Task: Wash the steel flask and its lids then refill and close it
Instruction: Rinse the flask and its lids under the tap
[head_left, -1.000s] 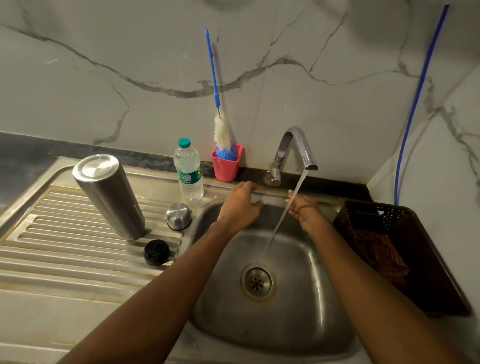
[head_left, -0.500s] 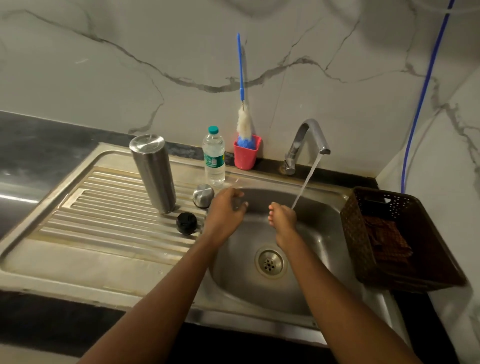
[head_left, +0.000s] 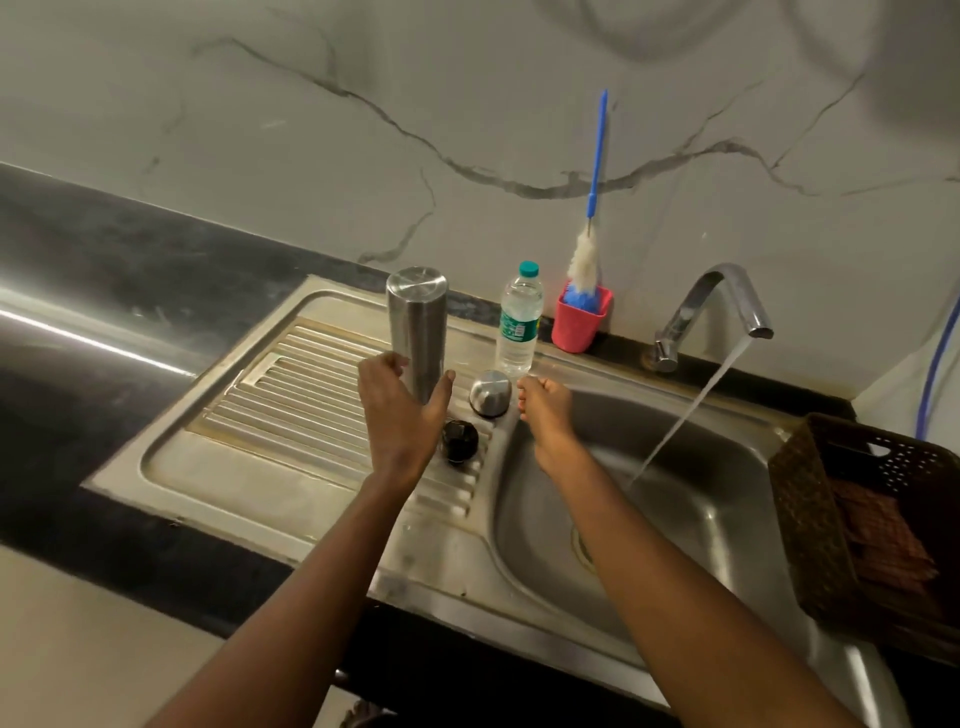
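Right of one standing steel flask (head_left: 418, 332) sat two lids, steel lid (head_left: 490, 393) and black lid (head_left: 460, 440); left hand (head_left: 400, 415) open before it, maybe touching; right hand (head_left: 545, 410) clenched, empty.

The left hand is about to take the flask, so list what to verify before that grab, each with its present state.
1. Steel flask stands upright on the drainboard: ok.
2. Left hand open at the flask's lower part, path free: ok.
3. Grip closed on the flask: not ok.
4. Steel lid and black lid off, lying beside the flask: ok.
5. Water running from the tap into the sink: ok.
6. Flask clean inside: cannot tell.
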